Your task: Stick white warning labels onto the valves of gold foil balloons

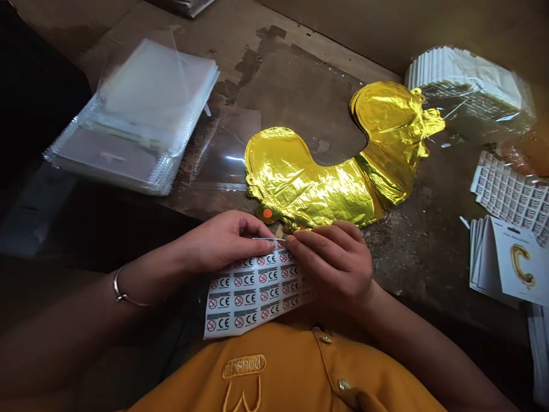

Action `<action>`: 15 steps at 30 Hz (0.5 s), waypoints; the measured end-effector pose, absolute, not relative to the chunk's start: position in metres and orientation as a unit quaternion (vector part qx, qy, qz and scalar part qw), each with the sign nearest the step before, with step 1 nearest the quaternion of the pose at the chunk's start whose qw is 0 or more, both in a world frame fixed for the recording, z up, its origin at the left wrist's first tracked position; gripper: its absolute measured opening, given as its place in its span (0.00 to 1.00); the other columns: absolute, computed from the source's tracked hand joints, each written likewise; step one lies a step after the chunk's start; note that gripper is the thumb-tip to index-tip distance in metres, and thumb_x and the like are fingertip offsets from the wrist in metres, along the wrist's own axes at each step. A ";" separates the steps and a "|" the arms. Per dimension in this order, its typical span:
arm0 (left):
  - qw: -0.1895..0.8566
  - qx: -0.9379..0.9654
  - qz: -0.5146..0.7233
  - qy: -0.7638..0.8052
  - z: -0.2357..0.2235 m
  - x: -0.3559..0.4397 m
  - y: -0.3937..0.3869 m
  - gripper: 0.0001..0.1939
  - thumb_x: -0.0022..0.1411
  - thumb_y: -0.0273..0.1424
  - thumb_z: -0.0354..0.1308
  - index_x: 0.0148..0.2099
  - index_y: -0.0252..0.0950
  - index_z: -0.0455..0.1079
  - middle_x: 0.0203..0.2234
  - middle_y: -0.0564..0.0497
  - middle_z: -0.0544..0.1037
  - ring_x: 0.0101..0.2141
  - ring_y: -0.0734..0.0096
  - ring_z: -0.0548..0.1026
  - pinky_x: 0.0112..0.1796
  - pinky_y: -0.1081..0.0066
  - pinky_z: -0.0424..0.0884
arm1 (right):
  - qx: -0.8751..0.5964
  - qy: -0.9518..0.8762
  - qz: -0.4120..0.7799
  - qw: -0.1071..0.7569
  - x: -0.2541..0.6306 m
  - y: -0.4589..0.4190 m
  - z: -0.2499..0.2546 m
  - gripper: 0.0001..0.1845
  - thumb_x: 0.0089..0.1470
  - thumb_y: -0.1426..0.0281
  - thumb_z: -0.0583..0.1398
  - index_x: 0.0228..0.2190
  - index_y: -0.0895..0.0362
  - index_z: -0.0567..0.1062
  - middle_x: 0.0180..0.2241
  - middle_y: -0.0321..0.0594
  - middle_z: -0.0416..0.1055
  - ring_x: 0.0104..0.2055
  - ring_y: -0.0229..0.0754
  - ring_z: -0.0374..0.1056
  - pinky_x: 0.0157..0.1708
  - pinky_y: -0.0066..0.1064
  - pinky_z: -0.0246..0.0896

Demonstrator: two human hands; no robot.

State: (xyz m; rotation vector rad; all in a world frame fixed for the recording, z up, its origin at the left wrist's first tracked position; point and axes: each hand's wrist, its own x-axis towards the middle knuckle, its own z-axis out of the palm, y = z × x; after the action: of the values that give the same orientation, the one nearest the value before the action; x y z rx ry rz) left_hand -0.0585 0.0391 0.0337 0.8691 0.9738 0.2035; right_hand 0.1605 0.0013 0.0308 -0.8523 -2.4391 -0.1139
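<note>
Holding one sticker sheet [253, 297], left grip [218, 240] and right grip [332, 266] closed on its edge, one foil balloon [309, 194] beside

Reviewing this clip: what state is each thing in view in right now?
Left hand: fingers on the top edge of the sticker sheet.
Right hand: fingertips pinched at the sheet's top edge.
Sticker sheet: held up by both hands, stickers still on it.
Gold foil balloon: deflated, lying flat.
Clear plastic sleeves: stacked.
Balloon cards: stacked, printed with a gold letter.
</note>
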 end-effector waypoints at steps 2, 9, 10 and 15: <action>0.792 0.415 0.094 0.437 0.031 -0.059 0.039 0.10 0.54 0.35 0.63 0.36 0.33 0.76 0.26 0.52 0.78 0.26 0.76 0.73 0.28 0.77 0.69 | -0.306 -0.911 -0.056 0.270 0.161 0.003 0.031 0.09 0.57 0.75 0.56 0.40 0.60 0.74 0.36 0.43 0.78 0.35 0.42 0.68 0.36 0.38 0.59; 0.777 0.456 0.077 0.427 0.031 -0.060 0.038 0.13 0.56 0.38 0.61 0.36 0.33 0.76 0.26 0.53 0.76 0.25 0.76 0.70 0.28 0.76 0.66 | -0.322 -0.907 0.009 0.271 0.158 0.005 0.034 0.07 0.57 0.75 0.56 0.38 0.58 0.73 0.34 0.41 0.77 0.35 0.41 0.68 0.36 0.36 0.61; 0.776 0.456 0.078 0.429 0.031 -0.060 0.038 0.13 0.56 0.38 0.61 0.36 0.33 0.76 0.26 0.53 0.76 0.25 0.76 0.70 0.27 0.76 0.66 | -0.353 -0.892 0.032 0.281 0.157 0.005 0.035 0.06 0.56 0.74 0.58 0.37 0.57 0.73 0.35 0.41 0.77 0.36 0.41 0.68 0.38 0.36 0.62; 0.779 0.448 0.082 0.431 0.030 -0.061 0.038 0.13 0.55 0.39 0.62 0.37 0.34 0.76 0.26 0.53 0.76 0.26 0.74 0.71 0.28 0.75 0.66 | -0.442 -0.851 0.091 0.270 0.153 0.002 0.038 0.10 0.52 0.72 0.64 0.39 0.53 0.75 0.37 0.39 0.77 0.39 0.42 0.68 0.41 0.37 0.65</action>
State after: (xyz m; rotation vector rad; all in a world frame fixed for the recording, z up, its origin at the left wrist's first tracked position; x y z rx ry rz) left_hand -0.0606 0.0379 0.0303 0.9681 0.9313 0.1765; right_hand 0.1534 0.0023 0.0378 -1.1902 -2.2916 0.2456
